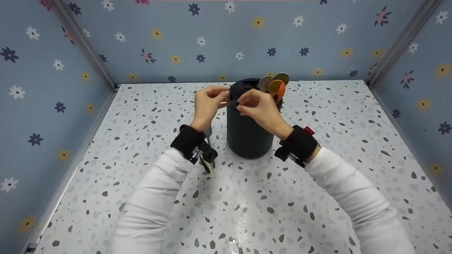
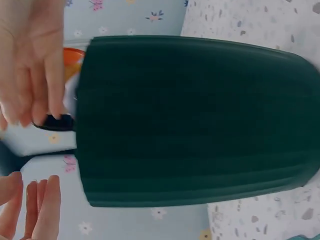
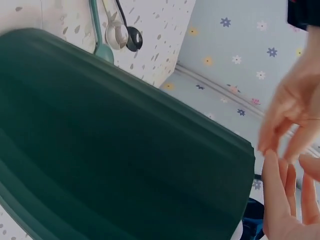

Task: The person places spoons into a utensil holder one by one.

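A dark green ribbed utensil holder point(image 1: 250, 135) stands upright, with both hands raised at its rim. My left hand point(image 1: 208, 106) is at its left side, thumb and fingers loosely bent toward each other. My right hand point(image 1: 263, 109) is in front of the rim, fingers spread from the thumb with nothing between them. In the left wrist view a blurred dark utensil point(image 2: 12, 160), its slim handle going down into the holder, stands close by the left fingertips point(image 2: 15, 177). Gold, white and orange-marked spoon heads point(image 1: 275, 86) stick out at the holder's back right.
On the speckled table point(image 1: 141, 116), left of the holder, lie a teal spoon point(image 3: 103, 51), a whitish spoon point(image 3: 116, 34) and a black spoon point(image 3: 134, 39). My left wrist partly covers them in the head view. Flowered panels point(image 1: 212, 42) close in the back and sides.
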Available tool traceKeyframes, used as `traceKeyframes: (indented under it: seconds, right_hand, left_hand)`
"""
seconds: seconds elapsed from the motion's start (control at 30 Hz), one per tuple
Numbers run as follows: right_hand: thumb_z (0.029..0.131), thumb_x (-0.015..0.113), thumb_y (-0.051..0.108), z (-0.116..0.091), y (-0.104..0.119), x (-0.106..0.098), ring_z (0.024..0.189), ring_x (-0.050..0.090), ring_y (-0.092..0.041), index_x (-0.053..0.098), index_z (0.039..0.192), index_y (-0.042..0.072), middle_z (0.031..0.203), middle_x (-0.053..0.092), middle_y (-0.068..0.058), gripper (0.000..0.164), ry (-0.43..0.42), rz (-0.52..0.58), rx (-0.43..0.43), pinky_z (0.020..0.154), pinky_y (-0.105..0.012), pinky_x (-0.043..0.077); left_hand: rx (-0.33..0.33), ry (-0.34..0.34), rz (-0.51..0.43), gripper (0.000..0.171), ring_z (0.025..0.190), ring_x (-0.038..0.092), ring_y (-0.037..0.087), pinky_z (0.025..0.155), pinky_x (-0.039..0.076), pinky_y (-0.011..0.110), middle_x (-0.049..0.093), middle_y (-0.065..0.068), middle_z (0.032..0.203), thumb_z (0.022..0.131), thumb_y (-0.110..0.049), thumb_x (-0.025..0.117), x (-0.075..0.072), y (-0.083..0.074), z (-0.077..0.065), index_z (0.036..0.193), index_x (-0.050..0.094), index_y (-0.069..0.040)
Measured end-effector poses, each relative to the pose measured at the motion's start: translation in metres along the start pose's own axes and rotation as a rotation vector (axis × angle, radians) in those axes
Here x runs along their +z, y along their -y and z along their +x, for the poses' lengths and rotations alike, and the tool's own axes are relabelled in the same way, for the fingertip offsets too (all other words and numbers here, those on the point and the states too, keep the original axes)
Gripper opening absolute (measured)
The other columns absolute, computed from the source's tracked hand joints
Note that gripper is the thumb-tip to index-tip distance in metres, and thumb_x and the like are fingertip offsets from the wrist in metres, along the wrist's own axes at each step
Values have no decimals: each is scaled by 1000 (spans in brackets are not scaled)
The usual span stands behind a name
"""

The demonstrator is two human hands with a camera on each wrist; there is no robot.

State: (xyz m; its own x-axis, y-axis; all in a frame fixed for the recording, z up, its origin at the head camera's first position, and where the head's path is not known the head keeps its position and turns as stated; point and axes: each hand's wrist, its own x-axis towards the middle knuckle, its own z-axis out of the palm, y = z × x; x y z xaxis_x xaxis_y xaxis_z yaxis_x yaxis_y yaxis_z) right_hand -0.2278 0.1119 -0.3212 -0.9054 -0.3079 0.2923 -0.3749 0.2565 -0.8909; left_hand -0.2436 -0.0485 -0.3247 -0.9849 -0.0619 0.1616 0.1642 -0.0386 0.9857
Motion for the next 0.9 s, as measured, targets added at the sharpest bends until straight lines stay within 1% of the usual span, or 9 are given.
traceKeyframes:
  seconds: [0.13,0.17,0.23,0.37,0.5,0.57,0.73,0.9]
  right_hand:
    - [81,64,-3,-8,-4,1,76,64,-19,60,97,-8,90,64,-18,17,59,-10,6,71,-27,57]
    - [81,64,-3,-10,-5,2,75,64,-17,60,97,-8,89,64,-18,17,72,-10,7,71,-27,57]
    - [81,64,-3,-15,-8,2,75,63,-16,60,97,-8,89,63,-18,17,98,1,13,71,-27,57]
    - [81,63,-3,-21,-12,3,75,63,-14,59,97,-9,89,63,-18,17,150,34,19,73,-28,57]
    - [81,62,-5,-26,-16,4,73,63,-9,58,97,-11,88,63,-19,18,195,54,27,74,-28,57]
    - [81,62,-5,-28,-18,4,73,63,-8,58,98,-13,88,63,-19,19,214,62,32,74,-28,57]
    - [81,63,-3,-33,-25,6,74,62,-8,58,99,-13,89,63,-19,21,246,59,46,74,-28,57]
    - [82,63,-2,-38,-31,7,74,62,-8,58,100,-12,89,62,-18,21,259,77,67,74,-30,57]
  left_hand:
    - [-49,-48,-20,22,65,61,14,68,58,27,59,5,77,85,1,59,-6,12,2,104,61,12]
    - [-63,-55,-26,22,63,60,10,68,58,26,58,4,76,85,1,59,-8,15,3,104,61,12]
    - [-88,-62,-27,22,60,58,7,66,58,25,57,3,76,86,0,59,-11,20,2,105,60,12]
    - [-131,-69,-31,22,58,58,5,63,57,24,58,4,76,86,0,58,-18,30,0,105,60,11]
    - [-174,-69,-62,22,56,58,6,60,57,24,59,6,76,86,1,58,-23,38,-2,105,58,13]
    - [-193,-77,-74,23,55,59,7,58,57,24,59,7,75,86,2,58,-26,43,-3,105,57,14]
    - [-227,-112,-70,23,52,58,8,54,56,21,59,11,75,85,2,58,-30,56,-3,104,56,15]
    - [-257,-114,-33,23,52,57,6,55,56,21,59,3,71,86,1,58,-37,69,-7,105,56,13]
